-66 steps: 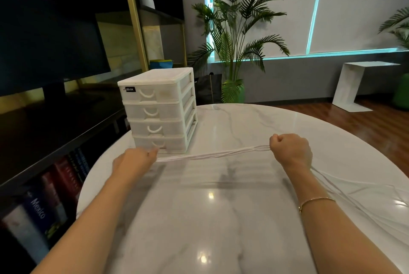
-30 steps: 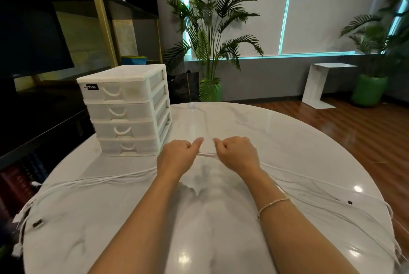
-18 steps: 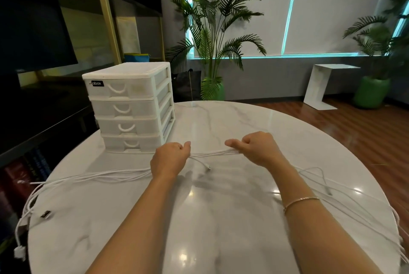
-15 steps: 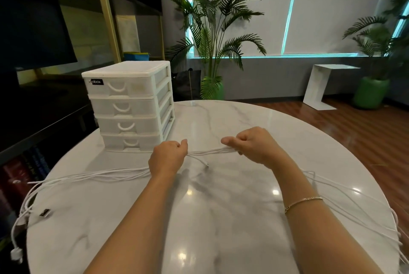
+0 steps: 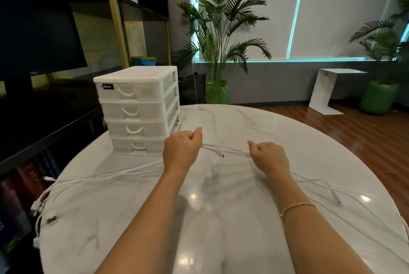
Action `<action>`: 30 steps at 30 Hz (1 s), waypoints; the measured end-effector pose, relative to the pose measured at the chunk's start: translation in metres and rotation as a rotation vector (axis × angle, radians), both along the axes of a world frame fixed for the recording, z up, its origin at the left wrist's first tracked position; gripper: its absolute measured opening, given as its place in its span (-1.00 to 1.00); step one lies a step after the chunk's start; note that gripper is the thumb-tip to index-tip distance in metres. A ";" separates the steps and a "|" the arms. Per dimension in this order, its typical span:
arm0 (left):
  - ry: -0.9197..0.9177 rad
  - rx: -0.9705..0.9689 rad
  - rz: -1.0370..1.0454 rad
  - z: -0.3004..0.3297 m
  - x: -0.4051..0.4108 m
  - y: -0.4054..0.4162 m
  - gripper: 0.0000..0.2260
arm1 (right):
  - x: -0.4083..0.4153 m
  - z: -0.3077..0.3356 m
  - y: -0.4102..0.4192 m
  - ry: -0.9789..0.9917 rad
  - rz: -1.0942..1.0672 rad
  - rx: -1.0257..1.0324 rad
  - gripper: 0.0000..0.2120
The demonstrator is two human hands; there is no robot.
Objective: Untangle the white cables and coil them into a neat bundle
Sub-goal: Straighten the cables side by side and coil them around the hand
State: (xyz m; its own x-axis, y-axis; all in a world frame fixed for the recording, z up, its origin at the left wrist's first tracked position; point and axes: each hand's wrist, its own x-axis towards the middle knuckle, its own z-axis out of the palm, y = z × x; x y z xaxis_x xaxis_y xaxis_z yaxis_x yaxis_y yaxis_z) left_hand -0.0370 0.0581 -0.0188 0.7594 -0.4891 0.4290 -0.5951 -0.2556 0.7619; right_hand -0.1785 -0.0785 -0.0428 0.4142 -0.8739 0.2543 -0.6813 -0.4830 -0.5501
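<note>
White cables (image 5: 225, 151) stretch between left hand (image 5: 182, 152) and right hand (image 5: 270, 158) (both fists gripping).

White cables (image 5: 223, 150) cross a white desk (image 5: 232, 218) veined with grey marbling. The drawer unit (image 5: 138, 111) is white with a black label. A gold bracelet (image 5: 296, 206) circles the right wrist.

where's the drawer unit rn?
Head view: the drawer unit stands at the table's far left, just beyond the left hand.
</note>
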 end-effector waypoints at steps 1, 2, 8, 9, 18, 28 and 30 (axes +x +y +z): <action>0.001 0.000 0.000 0.000 0.000 0.001 -0.48 | 0.000 -0.001 -0.001 0.005 -0.034 0.013 -0.47; 0.001 0.006 0.003 0.000 0.002 0.001 -0.48 | -0.001 -0.002 -0.002 0.012 -0.061 0.022 -0.45; -0.049 0.094 0.072 -0.005 0.007 0.000 -0.51 | -0.005 0.003 -0.009 0.022 -0.165 0.041 -0.36; -0.051 0.104 0.087 -0.006 0.009 0.001 -0.52 | -0.007 0.007 -0.009 0.043 -0.124 0.102 -0.35; 0.002 0.126 0.153 -0.020 0.020 -0.002 -0.52 | -0.043 0.018 -0.008 -0.302 0.330 0.446 -0.82; 0.002 0.147 0.155 -0.024 0.018 -0.004 -0.53 | -0.055 0.015 -0.045 0.016 0.037 0.082 -0.76; 0.000 0.140 0.152 -0.024 0.016 -0.005 -0.53 | -0.059 0.022 -0.053 0.071 0.015 0.031 -0.74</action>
State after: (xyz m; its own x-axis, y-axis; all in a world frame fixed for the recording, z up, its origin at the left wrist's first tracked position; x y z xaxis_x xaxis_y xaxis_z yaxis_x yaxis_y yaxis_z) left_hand -0.0213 0.0533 -0.0430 0.8289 -0.4241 0.3647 -0.5416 -0.4456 0.7128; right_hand -0.2375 -0.1314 -0.0211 0.4433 -0.8744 0.1970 -0.7118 -0.4770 -0.5156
